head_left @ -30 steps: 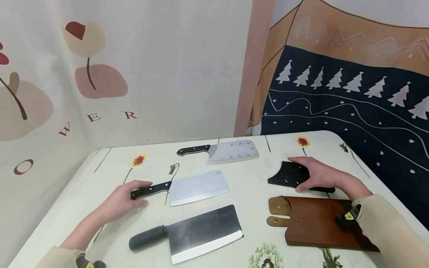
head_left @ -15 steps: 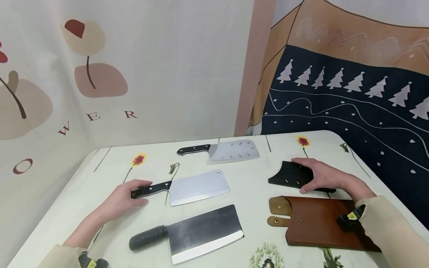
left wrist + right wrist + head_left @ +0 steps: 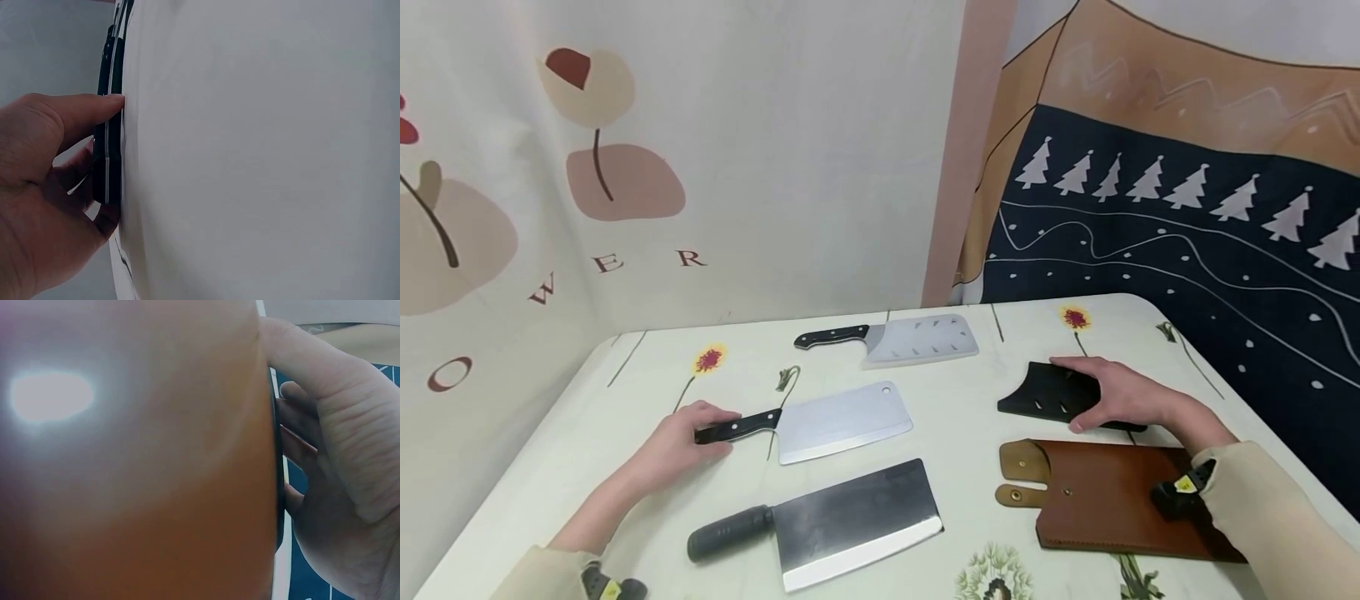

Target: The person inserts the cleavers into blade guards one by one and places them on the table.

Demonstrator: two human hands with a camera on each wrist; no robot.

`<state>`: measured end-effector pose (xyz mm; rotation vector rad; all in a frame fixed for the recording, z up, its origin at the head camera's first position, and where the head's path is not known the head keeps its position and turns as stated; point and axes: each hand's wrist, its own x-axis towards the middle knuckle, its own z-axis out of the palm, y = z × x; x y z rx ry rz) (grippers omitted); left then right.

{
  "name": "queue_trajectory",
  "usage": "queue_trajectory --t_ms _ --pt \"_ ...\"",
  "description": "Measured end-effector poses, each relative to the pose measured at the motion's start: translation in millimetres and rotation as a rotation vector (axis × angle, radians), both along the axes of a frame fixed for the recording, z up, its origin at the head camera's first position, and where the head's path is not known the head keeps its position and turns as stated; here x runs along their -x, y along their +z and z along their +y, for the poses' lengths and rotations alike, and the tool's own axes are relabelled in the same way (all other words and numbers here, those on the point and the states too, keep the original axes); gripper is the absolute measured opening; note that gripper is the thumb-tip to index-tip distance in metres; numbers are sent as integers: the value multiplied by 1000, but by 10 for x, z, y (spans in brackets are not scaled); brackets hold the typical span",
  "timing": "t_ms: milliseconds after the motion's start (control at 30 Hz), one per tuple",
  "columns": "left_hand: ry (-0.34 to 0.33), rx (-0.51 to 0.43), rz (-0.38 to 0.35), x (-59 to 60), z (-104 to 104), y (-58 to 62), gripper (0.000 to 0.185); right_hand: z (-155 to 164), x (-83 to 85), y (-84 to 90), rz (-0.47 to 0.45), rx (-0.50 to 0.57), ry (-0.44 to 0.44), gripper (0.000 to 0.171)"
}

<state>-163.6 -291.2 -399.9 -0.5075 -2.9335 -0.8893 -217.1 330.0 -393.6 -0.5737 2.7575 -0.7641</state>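
Note:
In the head view my left hand [image 3: 681,442] holds the black riveted handle of a plain silver cleaver [image 3: 846,421], thumb on the near side and fingers on the far side. The left wrist view shows the thumb pressed on that handle [image 3: 107,169], which lies low along the tablecloth. Over at the right, my right hand [image 3: 1123,393] spans a black blade sheath [image 3: 1041,396], thumb at its near edge and fingers beyond the far edge; the palm hides part of it. A brown leather sheath [image 3: 1112,496] lies just in front and fills much of the right wrist view.
A larger dark-bladed cleaver [image 3: 857,521] lies nearest the front. At the back is another cleaver [image 3: 917,340] with its blade in a translucent cover. The flowered tablecloth [image 3: 970,408] reaches back to a printed curtain [image 3: 775,167].
My right hand has slid slightly to the right along the black sheath, which stays put. The left hand and the cleavers have hardly moved.

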Motion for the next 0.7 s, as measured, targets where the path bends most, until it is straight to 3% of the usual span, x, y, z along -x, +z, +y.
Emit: queue_trajectory --t_ms 700 --pt "-8 12 -36 66 52 9 37 -22 -9 -6 59 -37 -11 97"
